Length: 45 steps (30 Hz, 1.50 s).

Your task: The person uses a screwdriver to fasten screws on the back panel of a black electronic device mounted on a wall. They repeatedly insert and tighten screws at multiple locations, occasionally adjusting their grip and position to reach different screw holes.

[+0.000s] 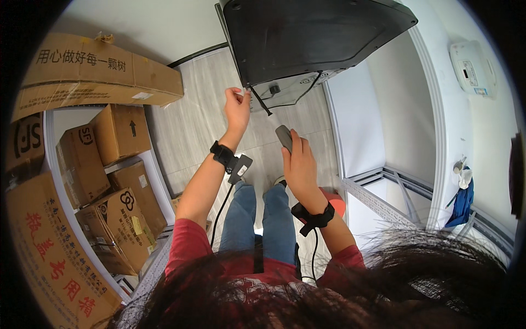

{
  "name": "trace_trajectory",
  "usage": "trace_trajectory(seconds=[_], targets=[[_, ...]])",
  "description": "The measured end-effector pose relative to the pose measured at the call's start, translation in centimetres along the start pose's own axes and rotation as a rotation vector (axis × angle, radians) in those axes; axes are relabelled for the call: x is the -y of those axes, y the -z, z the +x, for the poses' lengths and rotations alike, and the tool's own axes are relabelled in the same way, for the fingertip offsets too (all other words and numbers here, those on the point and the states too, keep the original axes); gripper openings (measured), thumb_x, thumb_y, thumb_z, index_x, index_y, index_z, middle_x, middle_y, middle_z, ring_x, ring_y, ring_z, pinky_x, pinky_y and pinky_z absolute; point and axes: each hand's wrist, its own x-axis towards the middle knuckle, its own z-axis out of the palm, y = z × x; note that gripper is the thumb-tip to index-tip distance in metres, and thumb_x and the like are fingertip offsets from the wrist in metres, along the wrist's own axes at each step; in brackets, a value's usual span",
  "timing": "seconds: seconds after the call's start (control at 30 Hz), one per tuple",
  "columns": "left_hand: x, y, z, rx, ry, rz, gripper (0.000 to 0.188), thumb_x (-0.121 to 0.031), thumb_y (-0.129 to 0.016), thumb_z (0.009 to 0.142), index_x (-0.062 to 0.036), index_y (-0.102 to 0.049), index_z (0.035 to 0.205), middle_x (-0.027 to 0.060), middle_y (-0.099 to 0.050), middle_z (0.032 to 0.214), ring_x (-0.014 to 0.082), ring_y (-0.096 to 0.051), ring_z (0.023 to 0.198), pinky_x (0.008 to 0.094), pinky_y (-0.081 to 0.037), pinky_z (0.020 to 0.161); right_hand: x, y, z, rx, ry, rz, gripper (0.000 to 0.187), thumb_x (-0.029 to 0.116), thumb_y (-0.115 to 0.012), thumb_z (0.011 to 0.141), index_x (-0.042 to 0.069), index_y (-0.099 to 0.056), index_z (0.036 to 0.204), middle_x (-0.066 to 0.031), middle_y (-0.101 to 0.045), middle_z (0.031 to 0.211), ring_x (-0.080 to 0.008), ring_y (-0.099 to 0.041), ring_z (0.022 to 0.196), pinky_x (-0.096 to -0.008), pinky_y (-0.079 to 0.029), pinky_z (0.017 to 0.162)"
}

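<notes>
My left hand (pixel 237 114) reaches up to the lower left corner of a large black panel (pixel 312 41). Its fingers are curled and pinched together at that corner, and whatever they grip is too small to make out. Close by, a thin black rod or cable end (pixel 262 101) slants down from the panel. Lower and to the right, my right hand (pixel 301 167) is closed around a grey, rounded handheld tool (pixel 283 135), whose lower part the hand hides. A gap separates the tool from the panel.
Cardboard boxes (pixel 120 134) fill a white shelf on the left, with a long carton (pixel 98 71) above. Below the panel lies a pale base (pixel 285 94) with a black cable. A perforated metal frame (pixel 378 203) stands right, near a red round object (pixel 333 204).
</notes>
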Motion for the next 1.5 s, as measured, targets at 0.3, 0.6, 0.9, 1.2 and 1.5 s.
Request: trace_trajectory(seconds=[0.3, 0.6, 0.9, 1.2, 1.5], targets=[[-1.4, 0.4, -4.4, 0.35, 0.108, -0.169, 0.042, -0.037, -0.045, 0.1, 0.0005, -0.063, 0.094, 0.0064, -0.057, 0.071, 0.0141, -0.05, 0.069, 0.0303, -0.043, 0.066, -0.1, -0.5, 0.3, -0.002, -0.008, 0.048, 0.043, 0.013, -0.052, 0.092, 0.0, -0.042, 0.132, -0.0219, -0.053, 0.112, -0.041, -0.056, 0.095, -0.0452, -0.048, 0.079], [-3.1, 0.5, -5.6, 0.43, 0.079, -0.187, 0.041, -0.035, -0.041, 0.101, -0.0018, -0.064, 0.095, -0.0022, -0.049, 0.073, 0.0083, -0.04, 0.068, 0.0253, -0.036, 0.063, -0.3, -0.3, 0.1, 0.011, -0.005, 0.058, 0.042, 0.013, -0.05, 0.094, 0.0, -0.042, 0.132, -0.0228, -0.053, 0.112, -0.042, -0.056, 0.094, -0.0454, -0.047, 0.079], [-0.2, -0.2, -4.6, 0.198, 0.104, -0.203, 0.036, -0.035, -0.044, 0.1, -0.0024, -0.059, 0.098, 0.004, -0.053, 0.068, 0.0106, -0.045, 0.064, 0.0274, -0.04, 0.062, -0.6, 0.4, -0.6, 0.03, -0.016, 0.062, 0.045, 0.012, -0.054, 0.091, 0.0, -0.043, 0.132, -0.0217, -0.053, 0.112, -0.0406, -0.055, 0.097, -0.0457, -0.047, 0.08], [-1.4, -0.2, -1.3, 0.211, 0.351, -0.544, 0.035, -0.03, -0.039, 0.101, -0.0024, -0.059, 0.091, -0.0012, -0.048, 0.065, 0.0087, -0.043, 0.056, 0.025, -0.036, 0.051, -0.8, 1.3, -2.0, 0.043, 0.027, 0.054, 0.046, 0.011, -0.057, 0.088, 0.0, -0.044, 0.131, -0.0207, -0.054, 0.11, -0.0394, -0.055, 0.095, -0.0453, -0.047, 0.079], [-1.8, -2.0, -1.9, 0.186, 0.251, -0.404, 0.028, -0.016, -0.044, 0.098, -0.0018, -0.062, 0.082, 0.0009, -0.053, 0.07, 0.009, -0.046, 0.061, 0.0238, -0.039, 0.057, -1.9, 3.7, -3.8, -0.023, -0.035, 0.045, 0.045, 0.011, -0.056, 0.089, 0.001, -0.043, 0.132, -0.0212, -0.053, 0.109, -0.0408, -0.055, 0.094, -0.0455, -0.048, 0.078]])
